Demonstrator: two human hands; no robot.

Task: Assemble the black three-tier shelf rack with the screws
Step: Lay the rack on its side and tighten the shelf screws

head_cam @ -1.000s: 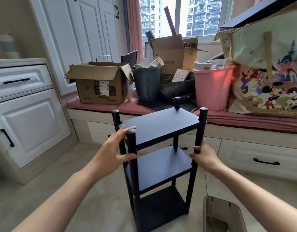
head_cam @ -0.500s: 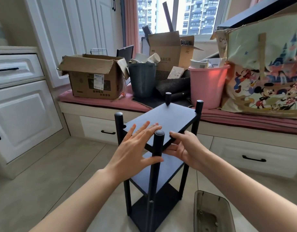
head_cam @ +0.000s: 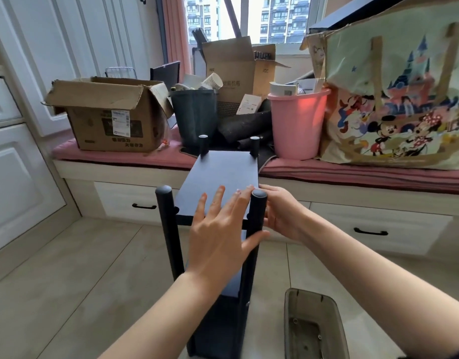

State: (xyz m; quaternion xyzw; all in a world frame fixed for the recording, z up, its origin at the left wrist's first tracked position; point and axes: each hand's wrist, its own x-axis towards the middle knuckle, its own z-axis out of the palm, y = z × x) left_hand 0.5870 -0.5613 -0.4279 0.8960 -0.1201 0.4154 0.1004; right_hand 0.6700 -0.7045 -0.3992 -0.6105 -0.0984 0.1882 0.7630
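Standing upright, rack under flat left hand; right hand seemingly grips post.

Your rack is plain black. Behind it you see a pink bucket, a dark grey bin, a brown box and a cartoon-printed cream bag.

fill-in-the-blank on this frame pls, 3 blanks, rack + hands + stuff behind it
1. The black rack stands upright on the ____.
2. The left hand lies with straight fingers on the rack's ____ shelf.
3. On the cushioned window seat, the bucket beside the cartoon bag is ____ in colour.

Missing words: floor; top; pink
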